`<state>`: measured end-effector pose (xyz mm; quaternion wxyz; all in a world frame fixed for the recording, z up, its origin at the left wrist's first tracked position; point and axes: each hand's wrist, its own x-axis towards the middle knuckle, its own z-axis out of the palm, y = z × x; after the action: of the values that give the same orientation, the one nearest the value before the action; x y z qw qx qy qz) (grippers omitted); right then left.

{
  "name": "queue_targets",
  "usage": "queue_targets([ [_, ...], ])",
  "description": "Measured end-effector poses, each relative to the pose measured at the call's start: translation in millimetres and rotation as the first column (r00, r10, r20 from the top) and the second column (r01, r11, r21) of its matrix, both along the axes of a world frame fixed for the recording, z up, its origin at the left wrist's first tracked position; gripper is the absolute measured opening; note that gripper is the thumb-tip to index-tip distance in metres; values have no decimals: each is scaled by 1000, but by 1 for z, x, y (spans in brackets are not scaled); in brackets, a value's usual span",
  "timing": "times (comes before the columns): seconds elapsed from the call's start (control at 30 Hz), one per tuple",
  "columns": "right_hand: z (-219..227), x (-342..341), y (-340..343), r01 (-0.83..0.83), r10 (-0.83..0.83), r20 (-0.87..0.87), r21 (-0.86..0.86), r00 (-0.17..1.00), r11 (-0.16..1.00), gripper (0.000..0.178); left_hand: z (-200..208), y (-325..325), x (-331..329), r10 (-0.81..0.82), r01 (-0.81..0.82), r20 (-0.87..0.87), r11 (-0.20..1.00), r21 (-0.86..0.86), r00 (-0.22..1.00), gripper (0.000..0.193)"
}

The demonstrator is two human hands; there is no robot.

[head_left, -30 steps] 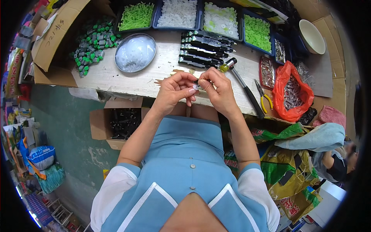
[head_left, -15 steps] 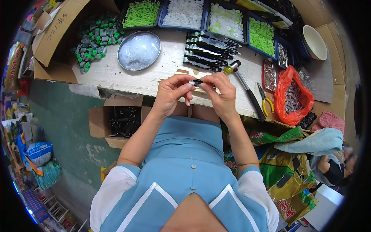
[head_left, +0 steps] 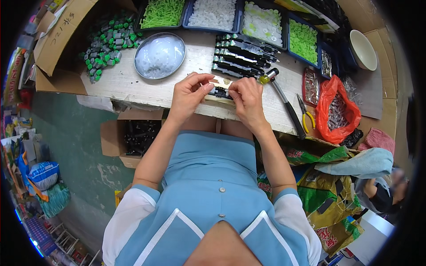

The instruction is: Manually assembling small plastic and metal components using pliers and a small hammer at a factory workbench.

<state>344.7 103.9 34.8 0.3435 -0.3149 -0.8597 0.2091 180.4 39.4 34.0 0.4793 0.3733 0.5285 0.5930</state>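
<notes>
Since the earlier frames both hands have drawn slightly closer together over the near edge of the worktop, and the small black part now sits lower, just above a pale wooden block at that edge. The left hand is curled, thumb and forefinger pinched on the left end of the black part; the right hand is likewise closed, its fingertips gripping the right end of the same part, so the piece is held between the 2 hands; whether it touches the block I cannot tell.

Just behind the hands lies a row of long black assemblies, stacked side by side; a hammer with a yellow-green head lies just to their right, its handle running toward the near edge; yellow-handled pliers lie beside it. A round metal dish of white pieces stands to the left, well apart from the hands; beyond it a cardboard box holds a heap of green-and-grey parts.

Along the far side stand blue trays of green and white plastic pieces. To the right an orange plastic bag holds metal parts, and a white bowl stands at the far corner. Below the worktop, left of the knees, an open carton holds dark parts.
</notes>
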Motion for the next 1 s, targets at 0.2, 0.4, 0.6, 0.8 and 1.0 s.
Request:
queue_targets([
  [0.2, -12, -9, 1, -26, 18, 151, 48, 988, 998, 9, -11, 12, -3, -51, 57, -379, 998, 7, 924, 16],
  [0.4, -20, -15, 5, -44, 4, 217, 178, 976, 983, 10, -15, 16, -5, -78, 77, -440, 997, -21, 895, 19],
  [0.6, -14, -5, 14, -68, 38, 157, 190, 987, 979, 10, -7, 29, -1, -170, 142, -780, 984, -105, 603, 14],
  [0.8, 9, 36, 19, 82, -98, -152, -112, 984, 990, 9, 21, 57, -7, -509, 308, -768, 858, -412, 389, 19],
  [1.0, 18, 74, 20, 142, -174, -161, -194, 972, 971, 12, 64, 151, 7, -180, 298, -867, 954, -38, 465, 13],
])
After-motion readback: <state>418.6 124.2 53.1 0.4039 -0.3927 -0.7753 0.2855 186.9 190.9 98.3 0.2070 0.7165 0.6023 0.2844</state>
